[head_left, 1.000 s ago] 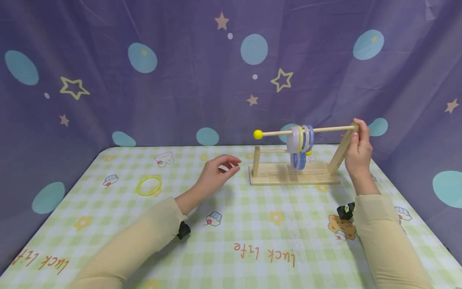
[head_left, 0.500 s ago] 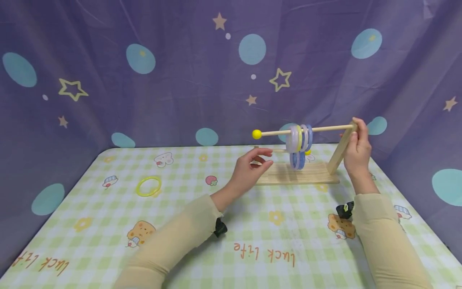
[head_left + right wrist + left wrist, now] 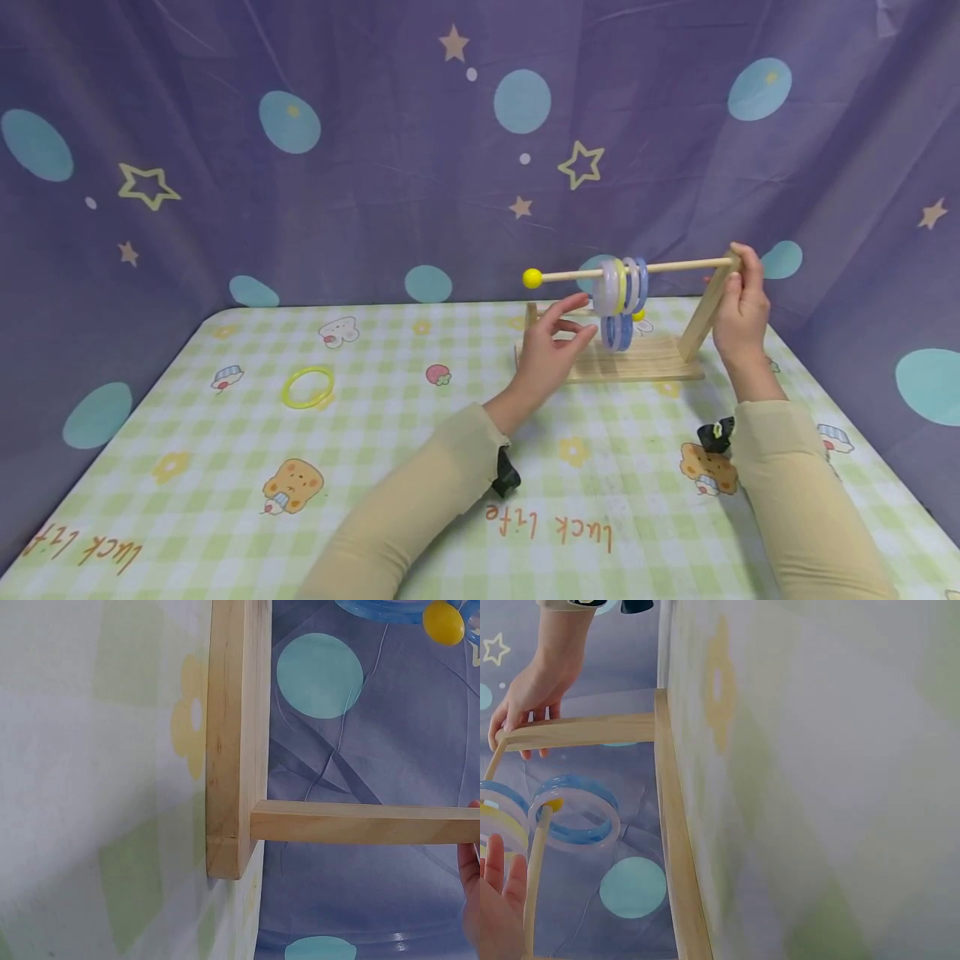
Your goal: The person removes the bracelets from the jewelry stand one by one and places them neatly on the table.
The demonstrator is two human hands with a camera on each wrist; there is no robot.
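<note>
A wooden stand has a tall slanted post at its right end. My right hand grips the top of this post. Purple, yellow and blue bangles hang from the upper rod, which ends in a yellow ball. Below them, blue and pale bangles hang on the lower rod. My left hand is just left of the bangles, thumb and fingers apart, with nothing between them. Whether its fingertips touch a bangle, I cannot tell. It partly covers the short post and the lower rod.
A loose yellow bangle lies on the left half of the checked tablecloth. Behind the table hangs a purple curtain with stars and dots.
My left hand has moved right, from beside the stand's left end to close by the bangles, its fingers spreading a little. My right hand keeps its grip on the post.
</note>
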